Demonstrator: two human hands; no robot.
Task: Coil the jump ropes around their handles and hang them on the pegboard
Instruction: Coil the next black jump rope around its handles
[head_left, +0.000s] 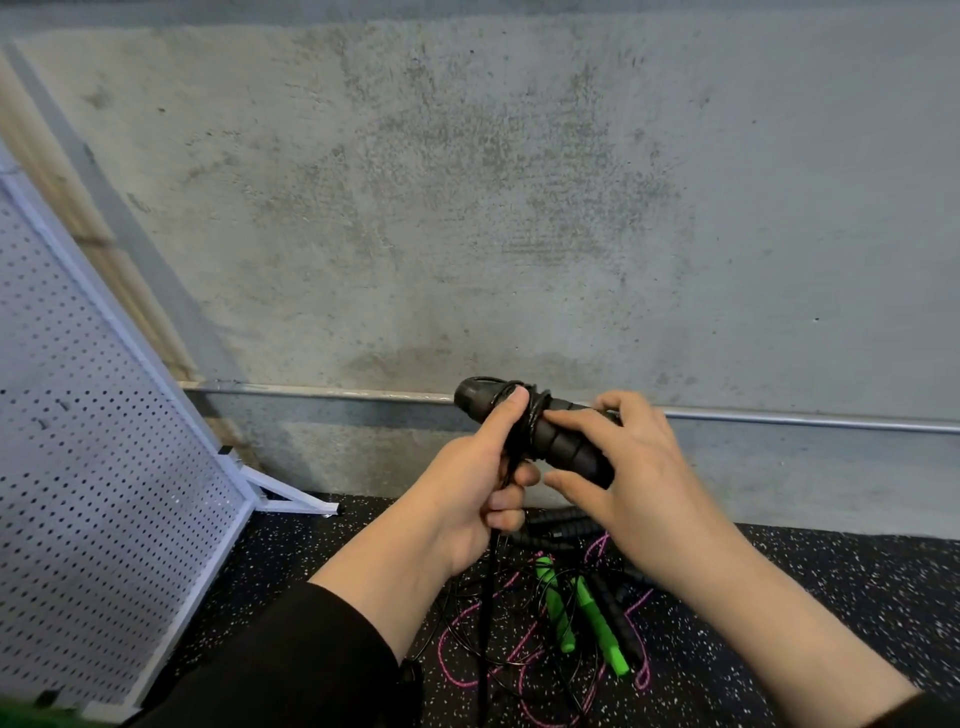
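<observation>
Head view. Item 1: black jump-rope handles (535, 428), ribbed foam, cylindrical, held together in front of the wall, lying roughly level, with thin black cord (524, 415) wound several turns around the middle. Left hand (467, 488): grip closed round the handles' left part, thumb pressed on the coils, lower fingers curled about the cord, which hangs straight down from the fist. Right hand (628, 467): fingers loosely bent, forefinger tip touching the handles just right of the coils; thumb below, apart from the foam; nothing clasped.

Item 2: loose ropes on the floor beneath the hands: two bright green plastic handles (582, 618) side by side, a pink cord (457, 665) in tangled loops, further black ribbed handles (561, 525) and thin black cord.

Item 3: white perforated-metal pegboard (88, 467), framed, leaning on its foot at left, small hooks on its face.

Item 4: black rubber floor (831, 582), speckled. Grey concrete wall (467, 208) with a metal rail (779, 420). No legible writing.
</observation>
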